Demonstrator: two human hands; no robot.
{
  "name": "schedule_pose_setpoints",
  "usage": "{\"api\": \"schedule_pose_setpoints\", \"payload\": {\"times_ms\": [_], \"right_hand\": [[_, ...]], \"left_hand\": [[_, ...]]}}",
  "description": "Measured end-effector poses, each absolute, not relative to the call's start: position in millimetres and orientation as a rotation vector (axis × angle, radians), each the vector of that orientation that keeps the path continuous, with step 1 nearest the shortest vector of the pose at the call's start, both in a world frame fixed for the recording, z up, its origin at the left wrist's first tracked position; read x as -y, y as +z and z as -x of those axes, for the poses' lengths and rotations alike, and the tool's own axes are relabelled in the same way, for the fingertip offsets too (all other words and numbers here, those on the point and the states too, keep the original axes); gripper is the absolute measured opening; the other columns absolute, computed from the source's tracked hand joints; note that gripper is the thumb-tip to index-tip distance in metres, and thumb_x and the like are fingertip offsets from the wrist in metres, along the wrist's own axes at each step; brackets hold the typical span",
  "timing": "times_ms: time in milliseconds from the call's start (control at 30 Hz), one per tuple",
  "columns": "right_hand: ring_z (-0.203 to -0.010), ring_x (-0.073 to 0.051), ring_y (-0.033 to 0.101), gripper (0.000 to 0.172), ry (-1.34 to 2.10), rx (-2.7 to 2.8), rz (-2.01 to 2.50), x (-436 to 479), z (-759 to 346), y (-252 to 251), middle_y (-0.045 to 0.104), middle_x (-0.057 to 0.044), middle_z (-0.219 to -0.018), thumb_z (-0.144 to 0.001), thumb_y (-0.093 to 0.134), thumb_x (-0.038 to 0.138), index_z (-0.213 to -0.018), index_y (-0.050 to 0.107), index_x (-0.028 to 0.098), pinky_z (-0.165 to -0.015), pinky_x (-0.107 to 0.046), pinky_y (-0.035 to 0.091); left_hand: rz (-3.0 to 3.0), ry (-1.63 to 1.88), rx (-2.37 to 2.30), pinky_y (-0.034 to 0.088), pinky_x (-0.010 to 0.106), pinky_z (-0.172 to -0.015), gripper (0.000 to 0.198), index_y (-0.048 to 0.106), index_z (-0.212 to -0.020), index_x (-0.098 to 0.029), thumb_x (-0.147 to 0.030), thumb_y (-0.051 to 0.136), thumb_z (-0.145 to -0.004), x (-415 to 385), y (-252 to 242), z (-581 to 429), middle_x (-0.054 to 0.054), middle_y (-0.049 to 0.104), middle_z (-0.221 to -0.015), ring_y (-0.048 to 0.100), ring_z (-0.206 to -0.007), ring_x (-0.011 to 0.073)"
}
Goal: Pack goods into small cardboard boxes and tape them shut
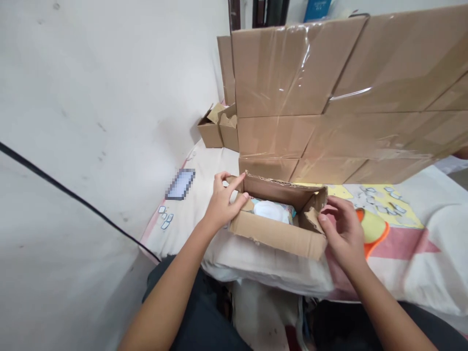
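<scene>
Both hands were on the box! The left hand [224,202] had the near-left end of the open cardboard box [274,236], thumb over the torn left flap [247,204], a finger stretched to the back corner. And the right hand [343,229] gripped the opposite end, thumb at the ragged right flap [312,218], fingers curled round the outside.

Inside lay a patterned packet, its white lid [272,211] facing up. The box sat near the front edge of the printed cloth [206,163], right before a tall wall of taped cardboard [278,73]. Just beside the right hand, an orange-rimmed, yellow-green item [373,229]! Off to the left, a blurred-out flat device [181,184]; behind it, small open cartons [211,135] stood against the cardboard.
</scene>
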State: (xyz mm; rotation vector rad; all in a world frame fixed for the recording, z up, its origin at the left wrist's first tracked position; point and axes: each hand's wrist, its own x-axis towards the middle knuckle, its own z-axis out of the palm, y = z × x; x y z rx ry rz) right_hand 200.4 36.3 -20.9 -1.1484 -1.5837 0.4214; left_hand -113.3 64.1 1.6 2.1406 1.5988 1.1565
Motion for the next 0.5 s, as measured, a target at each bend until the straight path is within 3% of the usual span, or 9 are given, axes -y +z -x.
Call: {"api": "schedule_pose_setpoints", "payload": {"times_ms": [100,200,400,500], "right_hand": [[-0.115,-0.027,0.06,0.042,0.399,1.557,1.106,-40,-197,-21,0.056,-0.009,-0.131,-0.089,0.067,0.033,-0.13,0.057,0.03,-0.093,-0.048,0.054],[-0.134,-0.031,0.05,0.046,0.405,1.555,1.065,-39,-194,-21,0.051,-0.009,-0.143,-0.088,0.068,0.034,-0.133,0.055,0.031,-0.103,-0.055,0.05],[-0.146,-0.032,0.038,0.057,0.511,1.587,1.025,-37,-190,-15,0.041,-0.009,-0.156,-0.089,0.069,0.033,-0.141,0.046,0.034,-0.116,-0.06,0.038],[-0.143,-0.033,0.042,0.058,0.545,1.578,1.016,-37,-189,-15,0.042,-0.009,-0.155,-0.089,0.068,0.034,-0.142,0.045,0.034,-0.115,-0.061,0.039]], "left_hand": [[-2.144,1.149,-1.614,0.031,0.049,-0.118,0.053,0.053,-0.145,-0.028,-0.038,0.059,-0.093,-64,1,115,0.011,0.035,-0.129,0.039,-0.13,0.0268],[-2.212,1.202,-1.597,0.036,0.049,-0.114,0.048,0.06,-0.137,-0.028,-0.04,0.062,-0.091,-60,-1,115,0.011,0.036,-0.136,0.037,-0.133,0.0287],[-2.177,1.408,-1.513,0.047,0.042,-0.102,0.017,0.071,-0.092,-0.02,-0.032,0.059,-0.092,-54,-4,110,0.012,0.039,-0.142,0.042,-0.134,0.0283],[-2.201,1.329,-1.492,0.045,0.043,-0.103,0.02,0.073,-0.102,-0.023,-0.035,0.06,-0.091,-56,-4,109,0.011,0.035,-0.143,0.04,-0.135,0.0293]]}}
